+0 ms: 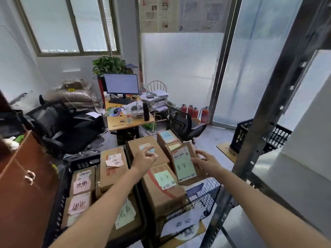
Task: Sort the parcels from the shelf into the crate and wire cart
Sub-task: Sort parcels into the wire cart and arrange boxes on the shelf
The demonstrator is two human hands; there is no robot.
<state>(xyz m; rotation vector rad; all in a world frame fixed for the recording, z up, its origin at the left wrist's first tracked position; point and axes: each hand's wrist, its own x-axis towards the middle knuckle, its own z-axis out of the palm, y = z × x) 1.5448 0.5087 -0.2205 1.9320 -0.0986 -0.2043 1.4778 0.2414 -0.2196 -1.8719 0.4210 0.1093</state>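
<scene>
Office clutter behind; right hand grips a tilted cardboard parcel with a handwritten green label over the wire cart. Left hand hovers, fingers loosely spread, empty.

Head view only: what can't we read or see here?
- Right hand: fingertips hidden behind the parcel it holds.
- Cart: floor covered by boxes.
- Crate: bottom cut off by the frame edge.
- Left hand: blurred; contact with the box below unclear.
</scene>
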